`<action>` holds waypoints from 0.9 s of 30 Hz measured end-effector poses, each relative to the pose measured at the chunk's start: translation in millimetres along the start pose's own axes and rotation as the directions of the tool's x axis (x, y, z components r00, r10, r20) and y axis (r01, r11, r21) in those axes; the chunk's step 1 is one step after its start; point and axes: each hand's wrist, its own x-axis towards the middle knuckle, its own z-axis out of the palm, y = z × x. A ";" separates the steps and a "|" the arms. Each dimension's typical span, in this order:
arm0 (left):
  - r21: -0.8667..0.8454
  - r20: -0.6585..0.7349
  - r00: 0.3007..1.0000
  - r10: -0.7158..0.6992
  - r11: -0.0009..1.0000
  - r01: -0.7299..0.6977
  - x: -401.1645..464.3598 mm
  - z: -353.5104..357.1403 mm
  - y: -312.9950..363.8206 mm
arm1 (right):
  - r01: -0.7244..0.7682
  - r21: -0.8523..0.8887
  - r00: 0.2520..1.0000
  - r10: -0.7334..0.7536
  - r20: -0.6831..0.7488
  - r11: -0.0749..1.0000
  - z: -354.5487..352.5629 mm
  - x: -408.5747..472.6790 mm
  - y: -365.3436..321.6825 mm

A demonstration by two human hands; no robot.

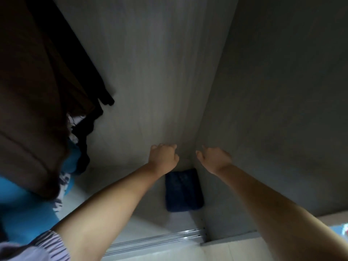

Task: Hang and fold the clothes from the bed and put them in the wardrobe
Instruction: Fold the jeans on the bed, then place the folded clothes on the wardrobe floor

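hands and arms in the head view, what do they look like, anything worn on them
Both forearms are bare to the wrist, with no watch, rings or gloves visible on the left hand or the right hand. A striped sleeve, pale with dark stripes, covers the left upper arm.

**Folded cloth set in wardrobe corner**

A dark blue folded cloth (183,191) is seen lying flat on the pale wardrobe floor (105,178), pushed into the rear right corner where the back panel (160,72) and the right side wall (273,110) meet. A metal sliding-door track (160,240) is laid along the floor's front edge, and pale room flooring (226,251) is seen outside it.
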 end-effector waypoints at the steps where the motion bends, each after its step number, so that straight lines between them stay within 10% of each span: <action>1: -0.015 -0.005 1.000 0.005 1.000 -0.005 -7.5 -23.4 4.6 | -0.004 0.027 1.000 0.004 -0.001 1.000 -21.8 -10.9 -0.6; 15: -0.231 0.021 0.940 0.340 0.917 -0.326 -174.4 -169.2 41.2 | -0.260 0.217 0.950 0.290 -0.119 0.941 -133.3 -243.8 -17.6; 27: -0.200 0.159 0.606 0.780 0.626 -0.753 -278.1 -152.1 187.4 | -0.685 0.263 0.694 0.719 -0.048 0.679 -129.7 -492.2 45.9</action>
